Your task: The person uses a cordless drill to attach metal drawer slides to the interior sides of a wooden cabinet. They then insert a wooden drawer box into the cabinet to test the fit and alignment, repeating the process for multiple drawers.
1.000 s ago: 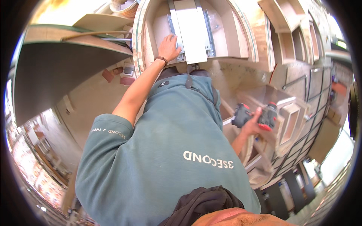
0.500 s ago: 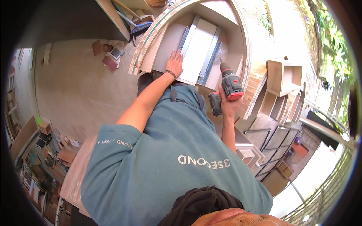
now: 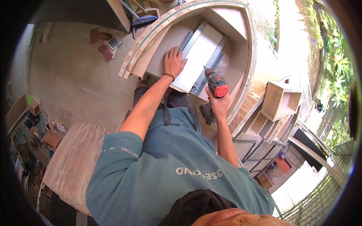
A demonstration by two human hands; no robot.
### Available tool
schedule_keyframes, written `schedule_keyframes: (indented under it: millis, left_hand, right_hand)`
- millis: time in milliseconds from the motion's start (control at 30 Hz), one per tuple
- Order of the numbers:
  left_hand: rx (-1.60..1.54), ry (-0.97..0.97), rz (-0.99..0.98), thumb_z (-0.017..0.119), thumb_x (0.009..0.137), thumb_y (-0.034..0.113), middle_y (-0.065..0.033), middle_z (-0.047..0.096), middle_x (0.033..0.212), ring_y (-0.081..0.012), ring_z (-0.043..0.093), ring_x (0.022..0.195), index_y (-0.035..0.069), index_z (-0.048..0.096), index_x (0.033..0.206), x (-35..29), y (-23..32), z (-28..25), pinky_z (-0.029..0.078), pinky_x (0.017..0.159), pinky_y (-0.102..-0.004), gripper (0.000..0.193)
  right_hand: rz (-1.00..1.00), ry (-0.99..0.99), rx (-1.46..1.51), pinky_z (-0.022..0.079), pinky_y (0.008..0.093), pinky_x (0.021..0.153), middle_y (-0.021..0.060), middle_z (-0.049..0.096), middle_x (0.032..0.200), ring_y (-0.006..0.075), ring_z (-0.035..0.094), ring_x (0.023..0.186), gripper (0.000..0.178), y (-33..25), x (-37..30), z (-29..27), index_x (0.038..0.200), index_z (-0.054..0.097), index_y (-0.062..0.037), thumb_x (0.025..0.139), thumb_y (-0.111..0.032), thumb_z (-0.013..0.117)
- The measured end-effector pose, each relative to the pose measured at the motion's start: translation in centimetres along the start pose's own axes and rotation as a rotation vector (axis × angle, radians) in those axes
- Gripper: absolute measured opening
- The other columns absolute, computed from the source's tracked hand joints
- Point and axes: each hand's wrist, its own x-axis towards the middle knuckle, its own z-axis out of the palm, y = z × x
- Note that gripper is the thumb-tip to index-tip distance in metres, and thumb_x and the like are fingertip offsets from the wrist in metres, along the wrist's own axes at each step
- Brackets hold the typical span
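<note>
Shirt, teal (image 3: 181,150), nearest below the head. Just ahead, right hand (image 3: 218,101) with fingers clamped around the handle of a red-and-black cordless drill (image 3: 217,83), bit slanting forward and leftward, tip near the white panel's right edge; contact impossible to tell. Left hand (image 3: 174,63), brown wristband (image 3: 168,77) behind it, laid palm down by the left edge of the white panel (image 3: 196,56), fingers slightly apart. Panel lengthwise between metal rails (image 3: 198,84), inside a wooden cabinet (image 3: 237,71) with curved sides. Farther right, open wooden box (image 3: 283,100); beyond, green foliage (image 3: 335,56).
</note>
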Motion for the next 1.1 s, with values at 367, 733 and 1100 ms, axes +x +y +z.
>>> schedule_keyframes:
  millis: [367, 733, 1100]
  left_hand:
    - [-0.059, -0.042, 0.08, 0.071, 0.089, 0.026, -0.0191, 0.046, 0.136, -0.0343, 0.038, 0.139, 0.005, 0.056, 0.106, 0.7, -0.7, 0.9, 0.022, 0.117, -0.07, 0.031]
    - [-0.183, -0.118, 0.083, 0.068, 0.088, 0.024, -0.0233, 0.044, 0.137, -0.0384, 0.036, 0.14, 0.001, 0.054, 0.108, 1.0, -1.3, 0.2, 0.017, 0.118, -0.072, 0.034]
    - [0.01, -0.07, 0.051, 0.067, 0.094, 0.033, -0.0188, 0.049, 0.132, -0.0341, 0.042, 0.135, 0.006, 0.056, 0.111, 1.2, -0.4, 1.4, 0.024, 0.116, -0.0709, 0.033]
  right_hand:
    - [0.117, 0.08, 0.083, 0.052, 0.0282, 0.057, 0.0064, 0.067, 0.095, 0.0122, 0.064, 0.076, 0.045, -1.1, -0.5, 1.8, 0.118, 0.061, 0.0021, 0.084, -0.015, 0.086]
    - [0.119, 0.196, 0.067, 0.05, 0.0264, 0.059, 0.0053, 0.068, 0.092, 0.0105, 0.06, 0.069, 0.041, -1.7, -2.6, 4.1, 0.112, 0.064, 0.002, 0.084, -0.018, 0.087]
    - [0.093, 0.27, 0.129, 0.05, 0.0266, 0.057, 0.0045, 0.067, 0.088, 0.0111, 0.061, 0.065, 0.036, -1.6, -5.3, 5.2, 0.109, 0.065, 0.0012, 0.084, -0.015, 0.086]
